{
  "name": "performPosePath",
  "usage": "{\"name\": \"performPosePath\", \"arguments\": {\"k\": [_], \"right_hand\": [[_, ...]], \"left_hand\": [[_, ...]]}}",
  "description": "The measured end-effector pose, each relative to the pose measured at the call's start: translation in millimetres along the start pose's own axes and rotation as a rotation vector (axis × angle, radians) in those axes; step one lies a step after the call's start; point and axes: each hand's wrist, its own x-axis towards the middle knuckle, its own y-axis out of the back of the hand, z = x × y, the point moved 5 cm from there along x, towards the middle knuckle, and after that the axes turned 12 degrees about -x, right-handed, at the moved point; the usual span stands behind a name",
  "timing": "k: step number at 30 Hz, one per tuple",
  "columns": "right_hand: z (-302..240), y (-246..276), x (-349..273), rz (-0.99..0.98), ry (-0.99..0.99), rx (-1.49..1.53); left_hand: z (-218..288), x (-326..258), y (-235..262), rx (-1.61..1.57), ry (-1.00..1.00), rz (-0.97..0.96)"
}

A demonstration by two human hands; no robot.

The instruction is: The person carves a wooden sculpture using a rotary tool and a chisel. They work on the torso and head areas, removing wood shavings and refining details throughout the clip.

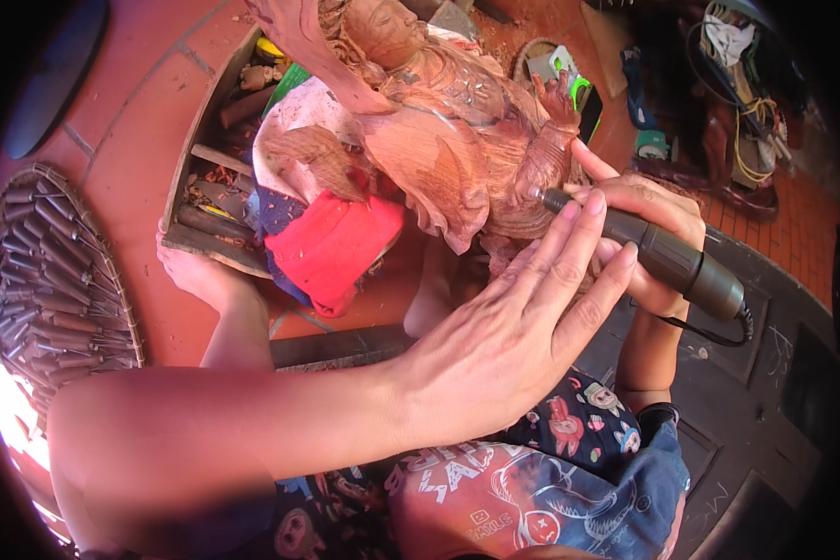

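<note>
One wooden statue (429, 149) above red floor tiles (163, 131).
Right hand (663, 205) holds a slanting rotary tool (681, 261), tip (539, 193) up-left; left hand (490, 350) has straight fingers (532, 285).

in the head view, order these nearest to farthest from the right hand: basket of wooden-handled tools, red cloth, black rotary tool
From the right hand:
1. black rotary tool: in the hand's grip
2. red cloth: to the hand's left, left of picture centre
3. basket of wooden-handled tools: far left, on the floor
</note>
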Motion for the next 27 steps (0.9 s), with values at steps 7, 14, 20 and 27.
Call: {"name": "performPosePath", "arguments": {"k": [7,14,20,27], "right_hand": [[-2.2,-6.6,-8.3,0.055,-0.003,-0.026],[9.0,-9.6,-17.5,0.079,-0.058,0.006],[29.0,-10.4,-28.0,0.038,0.010,0.314],[58.0,-23.1,-40.7,0.092,-0.022,0.306]], "left_hand": [[-0.4,-5.5,-1.2,0.037,0.036,-0.053],[-2.8,-2.1,0.1,0.145,0.032,-0.023],[2.3,-6.3,-11.1,0.272,0.028,-0.120],[-8.8,0.9,-13.1,0.434,0.033,-0.141]]}}
